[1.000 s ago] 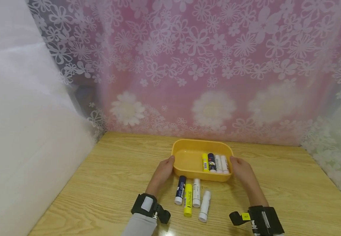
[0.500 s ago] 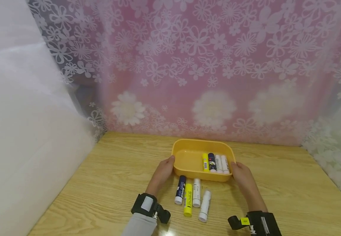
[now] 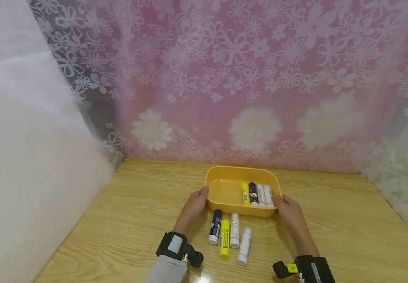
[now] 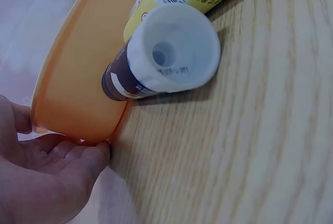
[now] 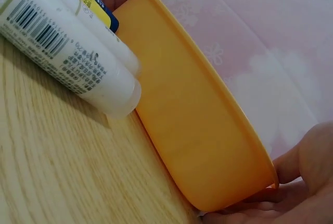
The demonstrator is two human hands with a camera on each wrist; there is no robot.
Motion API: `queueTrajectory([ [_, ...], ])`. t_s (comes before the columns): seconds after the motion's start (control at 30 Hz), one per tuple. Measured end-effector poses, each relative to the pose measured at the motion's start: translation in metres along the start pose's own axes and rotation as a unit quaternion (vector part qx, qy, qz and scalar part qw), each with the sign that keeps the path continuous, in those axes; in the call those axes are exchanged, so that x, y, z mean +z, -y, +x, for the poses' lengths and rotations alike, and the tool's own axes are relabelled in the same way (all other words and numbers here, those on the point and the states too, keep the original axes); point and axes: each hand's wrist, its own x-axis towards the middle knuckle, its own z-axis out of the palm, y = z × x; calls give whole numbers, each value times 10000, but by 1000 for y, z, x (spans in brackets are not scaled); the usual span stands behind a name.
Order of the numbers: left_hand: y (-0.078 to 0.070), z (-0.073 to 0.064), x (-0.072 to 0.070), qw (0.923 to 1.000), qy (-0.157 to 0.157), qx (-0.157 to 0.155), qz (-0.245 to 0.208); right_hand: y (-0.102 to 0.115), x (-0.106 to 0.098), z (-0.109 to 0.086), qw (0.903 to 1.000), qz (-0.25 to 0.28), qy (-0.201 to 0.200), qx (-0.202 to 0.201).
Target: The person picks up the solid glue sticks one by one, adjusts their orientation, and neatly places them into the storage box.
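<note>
Both hands hold a yellow plastic tray (image 3: 225, 193) by its ends. My left hand (image 3: 194, 205) grips the left end, thumb at the rim and fingers under it, as the left wrist view shows. At the opposite end my right hand (image 3: 291, 212) grips in the same way, thumb on the rim. Inside the tray, at its right side, a yellow glue stick (image 3: 245, 194), a dark blue one and two white ones lie side by side. In front of it on the table lie a dark blue glue stick (image 3: 215, 227), a yellow glue stick (image 3: 224, 239) and two white glue sticks (image 3: 244, 246).
The wooden table (image 3: 129, 220) reaches back to a pink flowered curtain (image 3: 196, 98). A white sheet (image 3: 30, 137) hangs along the left side. Each wrist wears a black camera strap (image 3: 174, 244).
My right hand has shifted slightly along the tray's right end, toward the near corner. The left hand, the tray and the glue sticks have hardly moved.
</note>
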Motion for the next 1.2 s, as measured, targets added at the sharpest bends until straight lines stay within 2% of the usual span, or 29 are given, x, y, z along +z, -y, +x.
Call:
queueTrajectory([
  [0.23, 0, 1, 0, 10000, -1, -7, -77, -5, 0, 2, 9999, 122, -20, -14],
  [0.87, -1, 0, -1, 10000, 52, -7, -14, -6, -1, 3, 10000, -47, -1, 24],
  [1.03, -1, 0, -1, 9999, 6, 47, 119, -6, -1, 2, 9999, -142, -21, -24],
  [1.2, -4, 1, -2, 9987, -104, 91, 500, -6, 0, 1, 9999, -109, -93, -91],
])
